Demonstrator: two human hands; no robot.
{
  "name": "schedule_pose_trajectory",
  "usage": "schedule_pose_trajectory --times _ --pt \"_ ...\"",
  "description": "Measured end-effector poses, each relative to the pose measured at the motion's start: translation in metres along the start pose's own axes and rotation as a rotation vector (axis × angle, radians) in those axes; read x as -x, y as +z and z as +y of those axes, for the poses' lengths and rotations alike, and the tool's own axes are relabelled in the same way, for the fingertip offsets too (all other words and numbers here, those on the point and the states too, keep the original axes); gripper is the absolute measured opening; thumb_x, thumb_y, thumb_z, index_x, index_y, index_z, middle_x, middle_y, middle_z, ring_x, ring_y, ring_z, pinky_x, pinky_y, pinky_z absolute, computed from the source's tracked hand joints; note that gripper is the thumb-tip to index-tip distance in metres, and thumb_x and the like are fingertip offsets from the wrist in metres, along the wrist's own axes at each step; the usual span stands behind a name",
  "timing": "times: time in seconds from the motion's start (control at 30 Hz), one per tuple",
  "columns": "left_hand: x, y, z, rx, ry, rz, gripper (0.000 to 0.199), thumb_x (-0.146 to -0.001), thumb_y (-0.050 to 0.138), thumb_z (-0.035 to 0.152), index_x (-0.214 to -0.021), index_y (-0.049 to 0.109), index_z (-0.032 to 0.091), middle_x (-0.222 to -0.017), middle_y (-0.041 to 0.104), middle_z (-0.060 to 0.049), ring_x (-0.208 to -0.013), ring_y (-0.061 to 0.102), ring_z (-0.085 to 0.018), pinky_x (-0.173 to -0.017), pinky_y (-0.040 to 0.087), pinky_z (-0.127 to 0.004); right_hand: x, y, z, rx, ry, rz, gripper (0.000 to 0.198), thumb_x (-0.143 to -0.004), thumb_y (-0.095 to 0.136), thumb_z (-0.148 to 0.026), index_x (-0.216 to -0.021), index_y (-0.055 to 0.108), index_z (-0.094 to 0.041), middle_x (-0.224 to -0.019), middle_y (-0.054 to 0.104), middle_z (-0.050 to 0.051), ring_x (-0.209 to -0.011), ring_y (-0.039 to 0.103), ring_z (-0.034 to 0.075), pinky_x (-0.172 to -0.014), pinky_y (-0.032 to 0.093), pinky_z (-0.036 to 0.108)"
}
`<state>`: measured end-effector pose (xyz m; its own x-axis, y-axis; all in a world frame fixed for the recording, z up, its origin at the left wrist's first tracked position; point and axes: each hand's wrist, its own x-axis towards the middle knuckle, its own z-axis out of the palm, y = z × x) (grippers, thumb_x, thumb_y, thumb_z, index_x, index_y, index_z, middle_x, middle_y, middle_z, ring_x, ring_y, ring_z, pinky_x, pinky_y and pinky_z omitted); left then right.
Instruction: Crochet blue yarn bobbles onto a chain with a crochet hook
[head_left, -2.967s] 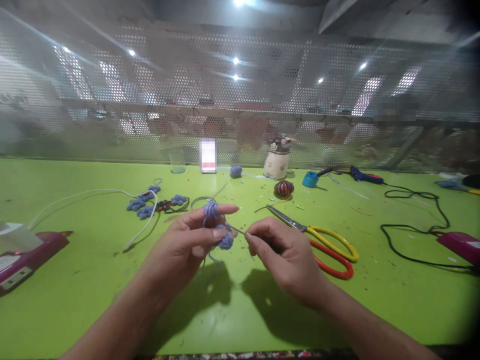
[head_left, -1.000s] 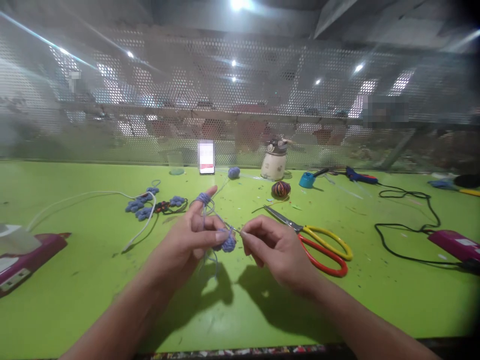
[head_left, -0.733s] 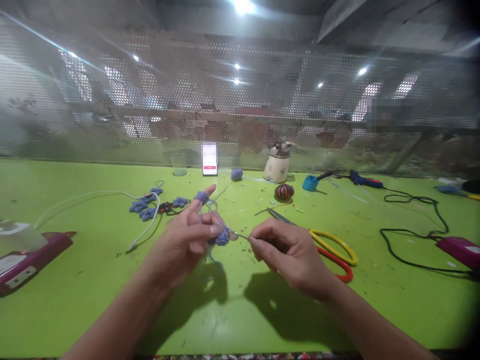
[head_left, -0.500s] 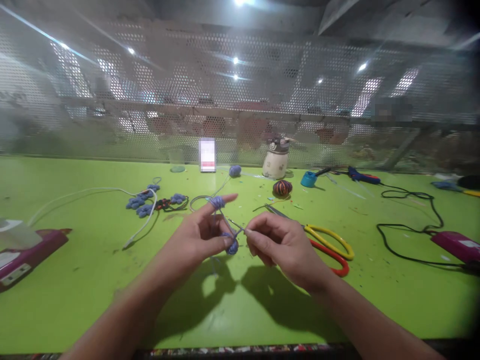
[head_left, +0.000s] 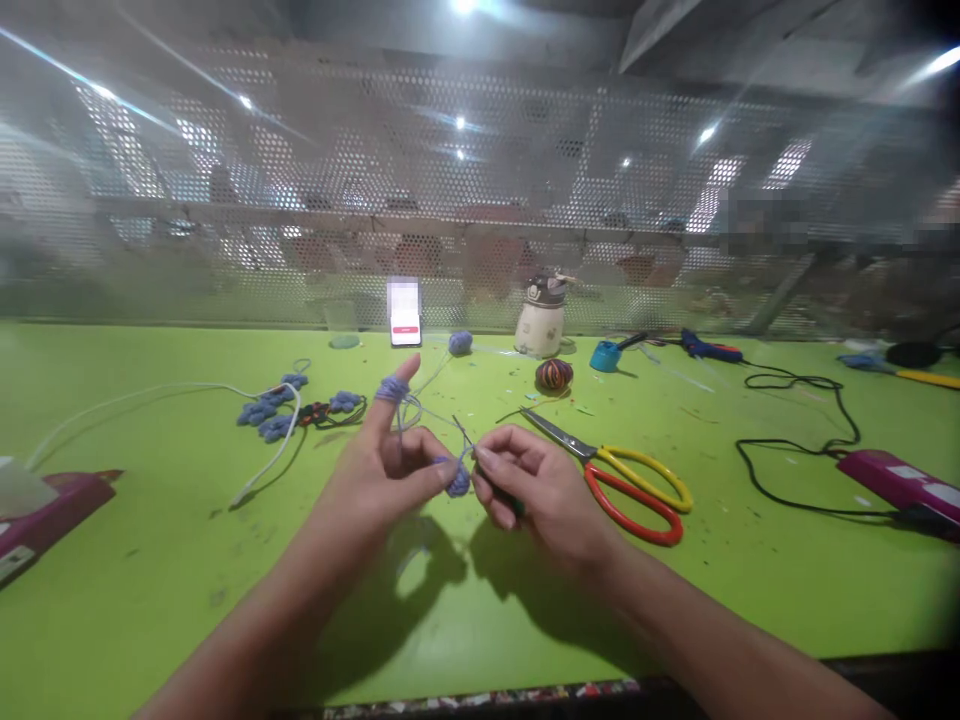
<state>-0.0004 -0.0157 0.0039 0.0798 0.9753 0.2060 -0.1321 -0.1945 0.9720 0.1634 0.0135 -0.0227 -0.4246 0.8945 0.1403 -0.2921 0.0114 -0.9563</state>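
My left hand [head_left: 401,465] pinches a small piece of purple crochet work [head_left: 458,480] between thumb and fingers. Purple yarn [head_left: 391,389] is wound around its raised index finger and runs down to the piece. In my right hand [head_left: 529,480] is a thin crochet hook [head_left: 463,431], its tip pointing up and left beside the piece, with a strand of yarn at its shaft. Most of the hook's handle is hidden in the fingers. Farther back lies a purple yarn ball [head_left: 460,343], a strand leading from it towards my left hand.
Scissors [head_left: 630,485] with red and yellow handles lie right of my right hand. A multicoloured yarn ball [head_left: 553,376], a phone [head_left: 405,312], a jar [head_left: 540,318] and a blue tape roll [head_left: 604,356] stand behind. Purple crocheted flowers [head_left: 274,410] and a white cable [head_left: 277,455] are on the left.
My left index finger has swung from pointing right to pointing up. The hook now tilts more upright beside the piece. The whole view has shifted slightly, baring the scissors' blades.
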Motion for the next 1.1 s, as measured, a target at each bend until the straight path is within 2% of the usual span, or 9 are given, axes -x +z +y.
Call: schedule_pose_trajectory --times 0.2,0.33,0.4,0.53,0.67,0.73,0.87,1.0,1.1 --pt "-0.002 -0.008 0.007 0.317 -0.078 -0.063 0.105 -0.070 0.073 0.003 -0.154 0.012 0.019 -0.070 0.067 -0.001 -0.063 0.059 -0.012 -0.061 0.045 -0.022 0.003 -0.004 -0.007 0.346 -0.223 0.005 0.017 -0.089 0.061 -0.031 -0.083 0.056 -0.016 -0.062 0.056 -0.003 -0.045 0.044 0.007 -0.043 0.035 0.021" --pt "-0.002 -0.015 0.009 0.399 -0.052 -0.017 0.101 -0.068 0.072 0.001 -0.152 0.019 0.019 -0.070 0.067 -0.002 -0.066 0.062 -0.015 -0.062 0.047 -0.023 0.003 -0.012 -0.013 0.738 -0.518 0.000 0.010 -0.090 0.058 -0.021 -0.084 0.061 -0.014 -0.066 0.058 0.001 -0.055 0.049 0.010 -0.052 0.039 0.024" --pt "-0.004 -0.017 0.010 0.434 -0.058 0.028 0.098 -0.067 0.071 0.000 -0.150 0.025 0.018 -0.071 0.066 -0.002 -0.065 0.060 -0.014 -0.062 0.048 -0.023 0.004 -0.015 -0.017 0.830 -0.583 -0.029 0.008 -0.090 0.057 -0.018 -0.085 0.063 -0.014 -0.069 0.059 0.002 -0.059 0.051 0.011 -0.055 0.040 0.025" --pt "-0.007 -0.018 0.009 0.375 -0.086 0.083 0.083 -0.066 0.070 0.002 -0.143 0.040 0.013 -0.069 0.063 0.000 -0.060 0.054 -0.010 -0.058 0.043 -0.020 0.006 -0.014 -0.019 0.669 -0.433 -0.098 0.010 -0.090 0.059 -0.021 -0.083 0.062 -0.015 -0.066 0.057 0.000 -0.056 0.048 0.009 -0.051 0.038 0.023" --pt "-0.008 -0.013 0.003 0.068 -0.090 -0.009 0.053 -0.072 0.069 0.009 -0.124 0.062 0.013 -0.069 0.059 0.001 -0.064 0.053 -0.012 -0.064 0.042 -0.025 0.006 -0.010 -0.017 0.370 -0.193 -0.130 0.015 -0.090 0.061 -0.030 -0.083 0.059 -0.016 -0.061 0.054 -0.003 -0.045 0.041 0.006 -0.042 0.032 0.020" --pt "-0.007 -0.011 0.000 -0.056 -0.072 -0.085 0.055 -0.075 0.067 0.011 -0.129 0.059 0.016 -0.069 0.058 0.002 -0.065 0.052 -0.014 -0.064 0.041 -0.027 0.005 -0.009 -0.017 0.317 -0.117 -0.114 0.018 -0.089 0.063 -0.033 -0.083 0.058 -0.016 -0.060 0.054 -0.004 -0.044 0.040 0.006 -0.041 0.031 0.020" --pt "-0.004 -0.006 -0.006 -0.305 0.037 -0.094 0.081 -0.077 0.062 0.008 -0.150 0.031 0.026 -0.067 0.059 0.003 -0.062 0.051 -0.017 -0.063 0.039 -0.030 0.000 -0.008 -0.015 0.296 0.057 -0.103 0.027 -0.083 0.067 -0.041 -0.079 0.057 -0.016 -0.056 0.054 -0.004 -0.041 0.041 0.005 -0.040 0.030 0.019" --pt "0.001 0.001 -0.012 -0.644 0.248 -0.028 0.072 -0.079 0.060 0.008 -0.146 0.041 0.029 -0.067 0.061 0.001 -0.061 0.050 -0.018 -0.065 0.037 -0.032 -0.004 -0.006 -0.007 0.131 0.168 -0.023 0.031 -0.077 0.072 -0.043 -0.077 0.056 -0.016 -0.056 0.056 -0.004 -0.038 0.039 0.004 -0.036 0.026 0.017" --pt "0.003 0.005 -0.012 -0.662 0.317 0.033 0.070 -0.078 0.062 0.010 -0.143 0.045 0.030 -0.071 0.063 0.000 -0.065 0.052 -0.019 -0.069 0.039 -0.033 -0.004 -0.002 -0.002 -0.017 0.117 0.044 0.029 -0.079 0.072 -0.039 -0.079 0.056 -0.016 -0.060 0.058 -0.004 -0.038 0.040 0.004 -0.036 0.026 0.016"
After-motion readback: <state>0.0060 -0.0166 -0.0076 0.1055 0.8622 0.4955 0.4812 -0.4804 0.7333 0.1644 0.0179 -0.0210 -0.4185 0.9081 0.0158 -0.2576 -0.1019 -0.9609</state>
